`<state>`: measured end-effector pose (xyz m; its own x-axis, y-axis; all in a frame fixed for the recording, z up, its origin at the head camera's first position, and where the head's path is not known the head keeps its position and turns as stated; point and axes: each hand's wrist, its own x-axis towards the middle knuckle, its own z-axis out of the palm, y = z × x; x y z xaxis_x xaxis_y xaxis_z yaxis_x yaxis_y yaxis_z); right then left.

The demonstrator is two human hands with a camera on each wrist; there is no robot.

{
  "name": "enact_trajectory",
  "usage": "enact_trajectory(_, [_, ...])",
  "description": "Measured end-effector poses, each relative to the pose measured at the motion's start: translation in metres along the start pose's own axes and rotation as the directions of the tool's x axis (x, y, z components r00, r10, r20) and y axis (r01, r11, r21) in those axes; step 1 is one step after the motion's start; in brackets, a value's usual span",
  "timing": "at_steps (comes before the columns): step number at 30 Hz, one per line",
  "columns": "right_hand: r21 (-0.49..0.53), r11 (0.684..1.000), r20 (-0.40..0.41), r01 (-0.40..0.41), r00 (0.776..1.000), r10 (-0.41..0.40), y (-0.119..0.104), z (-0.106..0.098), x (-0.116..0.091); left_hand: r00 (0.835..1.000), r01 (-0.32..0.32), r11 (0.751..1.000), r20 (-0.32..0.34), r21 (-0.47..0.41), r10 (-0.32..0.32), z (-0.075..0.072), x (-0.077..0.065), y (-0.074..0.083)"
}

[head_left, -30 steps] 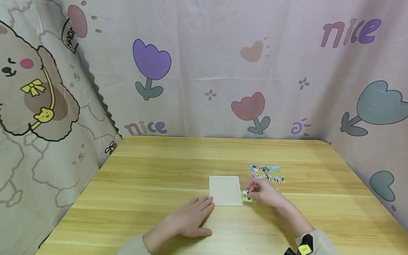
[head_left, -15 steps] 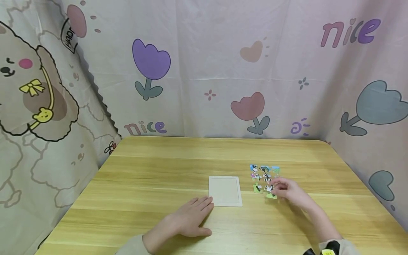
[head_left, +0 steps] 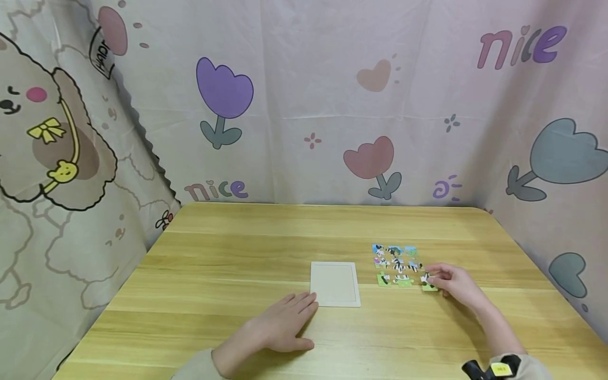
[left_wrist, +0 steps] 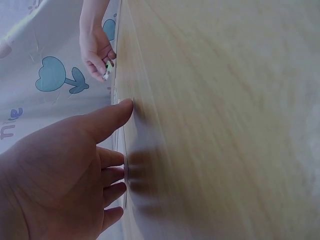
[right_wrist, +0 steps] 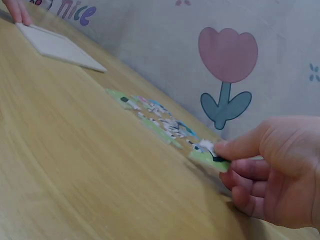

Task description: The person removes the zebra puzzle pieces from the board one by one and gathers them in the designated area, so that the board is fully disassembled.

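Note:
My right hand pinches a jigsaw puzzle piece with green and black-and-white printing between thumb and fingers, low over the table at the right end of the nearest row of pieces. In the right wrist view, the thumb lies on top of that piece and the other fingers are curled beneath. Several more puzzle pieces lie in loose rows to its left. My left hand lies with fingers extended, its fingertips touching the near left corner of a pale, shallow puzzle frame.
The wooden table reaches back to a printed curtain, which also hangs at both sides. The puzzle frame stands left of the pieces, with a strip of bare wood between them.
My right hand has moved right from beside the puzzle frame along the nearest row. Two pieces now lie there, left of the one it pinches. The left hand has stayed in place.

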<state>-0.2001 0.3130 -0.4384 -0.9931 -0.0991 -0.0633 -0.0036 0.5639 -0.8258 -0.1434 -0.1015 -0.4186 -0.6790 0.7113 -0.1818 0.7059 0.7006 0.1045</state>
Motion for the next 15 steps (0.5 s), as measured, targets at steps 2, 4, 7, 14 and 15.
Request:
enact_trajectory(2, [-0.054,0.999,-0.023,-0.008,1.0,0.007,0.001,0.001,0.001,1.0,0.0,1.0,0.001,-0.004,0.0,0.0,0.0,0.0])
enact_trajectory(4, [-0.115,0.993,-0.057,-0.011,0.998,0.004,0.001,0.003,0.002,1.0,-0.001,1.0,0.001,-0.004,0.001,0.0,0.0,0.0])
enact_trajectory(7, [-0.233,0.972,-0.098,0.015,0.994,-0.039,-0.001,0.006,0.003,1.0,-0.003,1.0,0.001,-0.002,0.003,0.0,0.0,-0.001])
enact_trajectory(14, [-0.361,0.932,-0.113,0.036,0.99,-0.082,-0.005,0.012,0.004,1.0,-0.005,1.0,0.005,0.005,0.005,0.0,-0.001,0.0])
enact_trajectory(15, [-0.366,0.93,-0.112,0.037,0.99,-0.084,-0.006,0.012,0.004,1.0,-0.004,1.0,0.005,0.004,0.004,0.0,-0.001,0.0])
